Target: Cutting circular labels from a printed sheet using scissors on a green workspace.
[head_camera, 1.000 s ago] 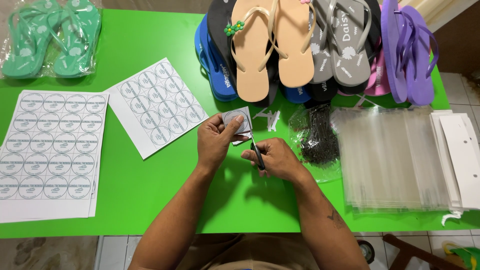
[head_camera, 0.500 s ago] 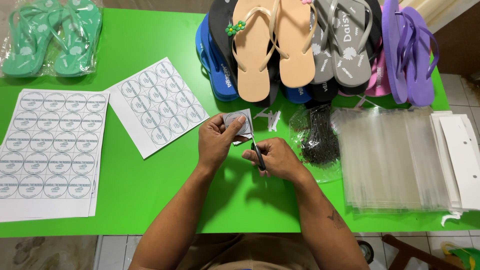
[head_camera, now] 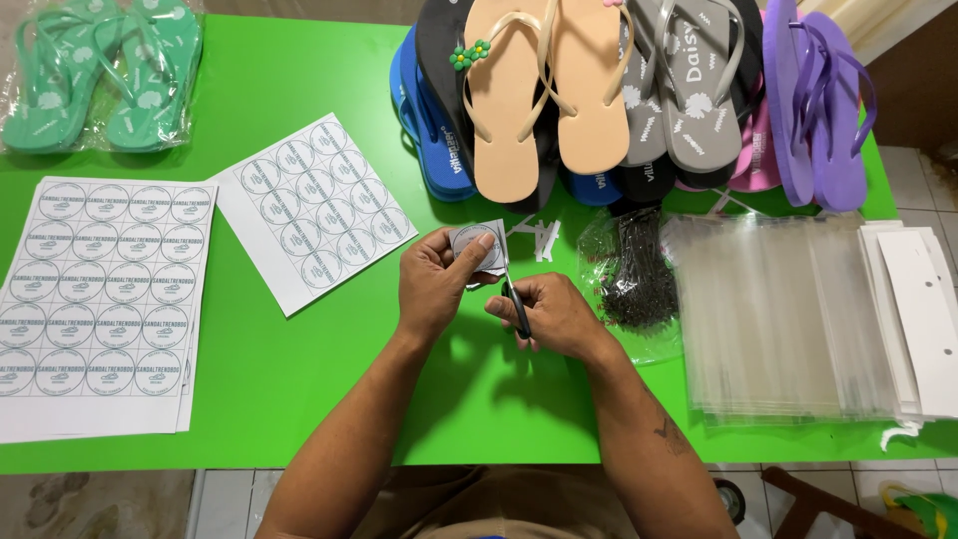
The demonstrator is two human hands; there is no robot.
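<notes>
Mid-trim here; left hand (head_camera: 431, 284) pinches a small round-printed white paper label (head_camera: 479, 248) above the green table (head_camera: 299, 379); right hand (head_camera: 547, 314) grips black-handled scissors (head_camera: 516, 307) just beside it; next probably needs turning the label along its circle.

Sandals (head_camera: 559, 100) block ahead (left clear).

We see a small piece of white paper (head_camera: 482, 248) with a printed round label, held upright above the green table. Small black-handled scissors (head_camera: 516, 304) cut at its right edge, blades pointing up into the paper.
</notes>
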